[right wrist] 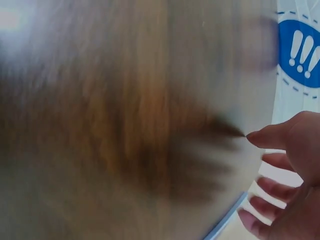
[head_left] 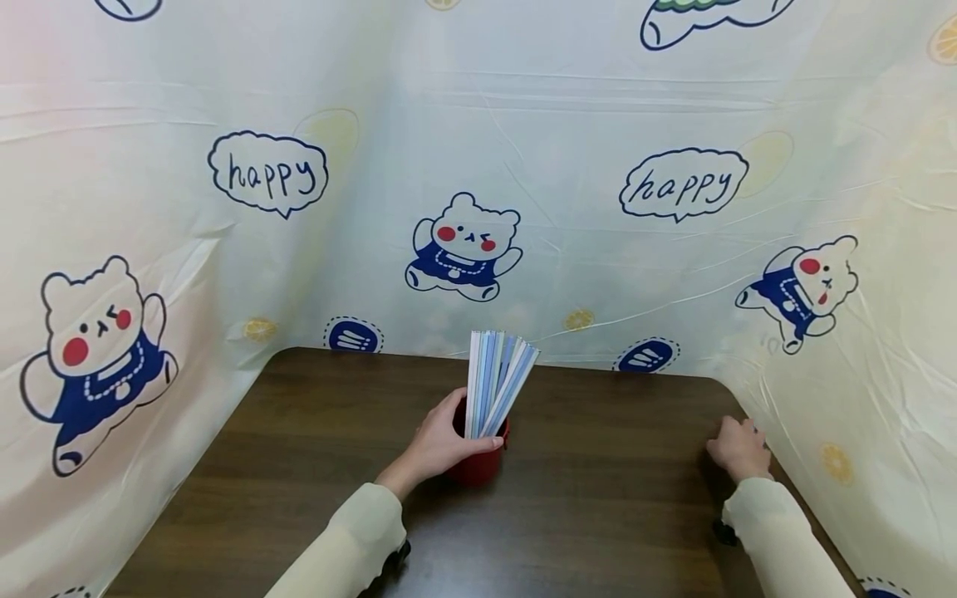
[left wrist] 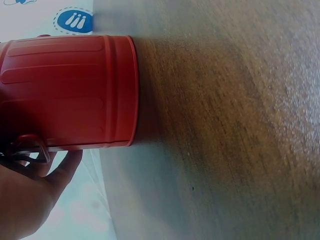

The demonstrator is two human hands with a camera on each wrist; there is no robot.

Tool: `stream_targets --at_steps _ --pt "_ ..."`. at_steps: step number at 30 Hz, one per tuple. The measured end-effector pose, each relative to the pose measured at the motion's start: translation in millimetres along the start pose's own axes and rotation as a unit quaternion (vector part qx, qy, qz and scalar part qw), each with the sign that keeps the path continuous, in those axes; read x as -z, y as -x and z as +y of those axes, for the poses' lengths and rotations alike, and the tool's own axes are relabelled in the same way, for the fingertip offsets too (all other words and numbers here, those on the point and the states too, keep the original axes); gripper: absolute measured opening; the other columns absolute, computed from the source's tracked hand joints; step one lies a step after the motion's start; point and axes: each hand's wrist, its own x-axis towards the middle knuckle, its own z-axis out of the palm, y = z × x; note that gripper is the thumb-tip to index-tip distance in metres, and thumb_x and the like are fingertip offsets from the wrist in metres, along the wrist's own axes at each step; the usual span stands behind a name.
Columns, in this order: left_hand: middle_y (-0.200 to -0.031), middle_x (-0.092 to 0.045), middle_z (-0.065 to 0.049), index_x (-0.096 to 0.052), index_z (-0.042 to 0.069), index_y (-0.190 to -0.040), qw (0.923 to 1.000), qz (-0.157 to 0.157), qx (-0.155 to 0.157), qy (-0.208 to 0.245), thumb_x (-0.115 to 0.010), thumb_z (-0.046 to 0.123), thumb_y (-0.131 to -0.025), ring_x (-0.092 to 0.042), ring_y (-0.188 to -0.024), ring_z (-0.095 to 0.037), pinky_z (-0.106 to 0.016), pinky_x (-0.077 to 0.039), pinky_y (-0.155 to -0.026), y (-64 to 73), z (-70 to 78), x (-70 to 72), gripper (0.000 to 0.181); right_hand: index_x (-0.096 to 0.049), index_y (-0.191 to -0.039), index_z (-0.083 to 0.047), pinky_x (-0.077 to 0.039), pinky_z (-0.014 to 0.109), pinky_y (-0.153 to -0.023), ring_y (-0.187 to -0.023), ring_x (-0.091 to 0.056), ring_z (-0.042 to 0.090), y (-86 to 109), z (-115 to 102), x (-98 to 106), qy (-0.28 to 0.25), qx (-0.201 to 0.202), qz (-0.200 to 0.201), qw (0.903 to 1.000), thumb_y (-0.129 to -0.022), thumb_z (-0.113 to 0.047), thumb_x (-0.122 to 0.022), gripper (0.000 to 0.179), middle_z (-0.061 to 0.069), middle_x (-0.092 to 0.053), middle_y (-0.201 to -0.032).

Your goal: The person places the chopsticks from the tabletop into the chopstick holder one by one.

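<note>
My left hand [head_left: 439, 436] grips a small red ribbed metal pail [head_left: 477, 472] near its rim, thumb across the near side and fingers round the far left. Out of the pail's top fans a bundle of long thin white and blue strips [head_left: 491, 384]. In the left wrist view the pail [left wrist: 70, 90] shows its fluted wall and a wire side handle [left wrist: 32, 145]; its base is right at the tabletop. At the table's right edge, my right hand [head_left: 740, 448] holds nothing, its fingers loosely bent and the thumb tip at the wood in the right wrist view.
The dark brown wooden table [head_left: 598, 465] has rounded far corners. A pale curtain [head_left: 568, 232] printed with cartoon bears and words hangs behind the table and along both sides, close beside my right hand.
</note>
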Motion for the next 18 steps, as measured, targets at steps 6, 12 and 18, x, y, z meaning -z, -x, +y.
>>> stream_targets --at_steps 6,12,18 --pt "-0.145 -0.053 0.002 -0.043 0.028 -0.15 1.0 -0.003 0.006 0.005 -0.087 0.05 -0.077 -0.056 -0.126 -0.025 -0.06 -0.045 -0.106 -0.5 0.8 -0.3 0.088 -0.048 -0.118 0.018 -0.047 0.067 -0.076 -0.105 -0.046 0.066 5.5 12 6 -0.003 -0.053 -0.003 0.9986 -0.092 -0.018 -0.065 0.047 0.049 -0.042 -0.113" --pt "-0.145 -0.053 0.004 -0.042 0.03 -0.15 0.9999 0.0 0.011 0.0 -0.087 0.045 -0.078 -0.056 -0.126 -0.023 -0.059 -0.045 -0.106 0.0 1.3 -0.5 0.086 -0.057 -0.104 0.018 -0.052 0.056 -0.068 -0.094 -0.055 0.055 8.4 14 8 -0.009 -0.059 -0.012 0.9981 -0.09 -0.014 -0.059 0.035 0.044 -0.053 -0.101" --pt "-0.146 -0.053 0.002 -0.043 0.03 -0.15 0.9999 -0.004 0.009 0.01 -0.087 0.051 -0.076 -0.056 -0.126 -0.024 -0.06 -0.046 -0.106 1.5 1.7 -0.3 0.089 -0.058 -0.092 0.016 -0.051 0.052 -0.068 -0.078 -0.057 0.043 9.5 12 8 -0.015 -0.026 -0.009 0.9995 -0.086 -0.007 -0.058 0.024 0.03 -0.06 -0.084"
